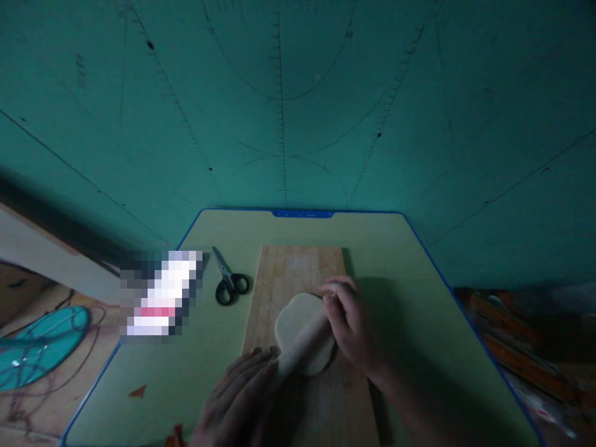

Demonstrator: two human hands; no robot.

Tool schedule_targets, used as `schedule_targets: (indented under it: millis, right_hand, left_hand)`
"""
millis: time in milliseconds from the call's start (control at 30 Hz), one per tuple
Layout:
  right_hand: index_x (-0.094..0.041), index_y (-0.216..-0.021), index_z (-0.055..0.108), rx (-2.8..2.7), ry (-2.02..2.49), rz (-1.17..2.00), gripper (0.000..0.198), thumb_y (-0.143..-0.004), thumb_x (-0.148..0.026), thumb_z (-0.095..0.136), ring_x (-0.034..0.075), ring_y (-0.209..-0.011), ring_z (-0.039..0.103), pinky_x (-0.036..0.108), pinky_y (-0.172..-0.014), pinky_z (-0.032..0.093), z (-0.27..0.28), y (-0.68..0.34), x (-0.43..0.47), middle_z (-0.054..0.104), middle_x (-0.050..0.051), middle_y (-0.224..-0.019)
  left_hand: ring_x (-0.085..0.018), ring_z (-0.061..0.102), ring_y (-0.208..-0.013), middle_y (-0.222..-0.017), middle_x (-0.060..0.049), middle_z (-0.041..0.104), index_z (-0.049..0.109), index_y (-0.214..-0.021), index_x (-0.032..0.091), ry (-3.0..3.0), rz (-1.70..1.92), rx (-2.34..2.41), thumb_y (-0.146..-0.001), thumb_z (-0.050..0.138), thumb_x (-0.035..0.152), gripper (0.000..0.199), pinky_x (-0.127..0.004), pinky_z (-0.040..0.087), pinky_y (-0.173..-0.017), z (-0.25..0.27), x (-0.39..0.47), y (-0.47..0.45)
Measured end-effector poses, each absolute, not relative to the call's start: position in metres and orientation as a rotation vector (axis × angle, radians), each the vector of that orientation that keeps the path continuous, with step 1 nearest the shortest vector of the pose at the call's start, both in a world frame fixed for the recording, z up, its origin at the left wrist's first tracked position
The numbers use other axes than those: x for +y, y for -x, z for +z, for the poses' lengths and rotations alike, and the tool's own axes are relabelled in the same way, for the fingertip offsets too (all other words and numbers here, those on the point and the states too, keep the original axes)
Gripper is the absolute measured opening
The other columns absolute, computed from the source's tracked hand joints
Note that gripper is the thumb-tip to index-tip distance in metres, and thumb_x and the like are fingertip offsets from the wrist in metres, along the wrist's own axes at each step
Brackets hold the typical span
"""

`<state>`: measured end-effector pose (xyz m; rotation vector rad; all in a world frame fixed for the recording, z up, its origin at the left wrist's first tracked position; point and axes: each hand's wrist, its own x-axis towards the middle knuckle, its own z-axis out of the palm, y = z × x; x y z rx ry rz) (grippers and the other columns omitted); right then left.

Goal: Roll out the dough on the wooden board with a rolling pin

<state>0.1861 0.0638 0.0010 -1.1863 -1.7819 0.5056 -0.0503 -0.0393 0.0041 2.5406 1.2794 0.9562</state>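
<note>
A flat round of pale dough (292, 318) lies on a wooden board (298, 264) in the middle of the table. Across the dough, on a slant, runs a light rolling pin (300, 349). My left hand (244, 394) is over its near-left end, fingers extended along it and slightly blurred. At the far-right end, my right hand (347, 320) has its thumb and curled fingers around the pin. Both ends of the pin are hidden by my hands. The dough's edge shows on either side of the pin.
Black-handled scissors (228, 279) lie left of the board. Beside them is a pixelated phone-like object (167, 292). Orange scraps (138, 392) are on the blue-edged table (223, 233) at the near left. A green marked wall (316, 124) rises behind the table.
</note>
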Motion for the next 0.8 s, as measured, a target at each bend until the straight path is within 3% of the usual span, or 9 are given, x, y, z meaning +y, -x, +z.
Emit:
schedule_targets:
  millis: [333, 600, 800]
  right_hand:
    - [-0.023, -0.095, 0.059, -1.764, 1.192, 0.443, 0.014, -0.095, -0.021, 0.045, 0.020, -0.096, 0.063, 0.035, -0.085, 0.052, -0.002, -0.183, 0.073, 0.060, 0.006, -0.099]
    - [-0.024, -0.086, 0.057, -1.813, 1.250, 0.278, 0.018, -0.095, -0.024, 0.041, 0.021, -0.092, 0.060, 0.036, -0.086, 0.050, -0.005, -0.182, 0.079, 0.058, 0.007, -0.094]
    - [-0.025, -0.081, 0.055, -1.840, 1.267, 0.173, 0.023, -0.097, -0.026, 0.038, 0.022, -0.091, 0.059, 0.036, -0.086, 0.048, -0.010, -0.182, 0.083, 0.056, 0.007, -0.091]
  left_hand:
    - [-0.020, 0.067, -0.115, -0.119, -0.011, 0.073, 0.060, -0.128, 0.017, -2.564, 1.063, 1.324, -0.095, 0.053, 0.017, 0.034, -0.030, 0.057, -0.098, -0.011, -0.035, 0.048]
    - [-0.023, 0.066, -0.115, -0.120, -0.012, 0.071, 0.057, -0.132, 0.019, -2.447, 1.092, 1.307, -0.094, 0.057, 0.018, 0.037, -0.039, 0.056, -0.101, -0.013, -0.027, 0.045]
    - [-0.024, 0.068, -0.111, -0.115, -0.012, 0.072, 0.060, -0.126, 0.018, -2.362, 1.123, 1.322, -0.094, 0.057, 0.021, 0.033, -0.039, 0.058, -0.095, -0.012, -0.026, 0.042]
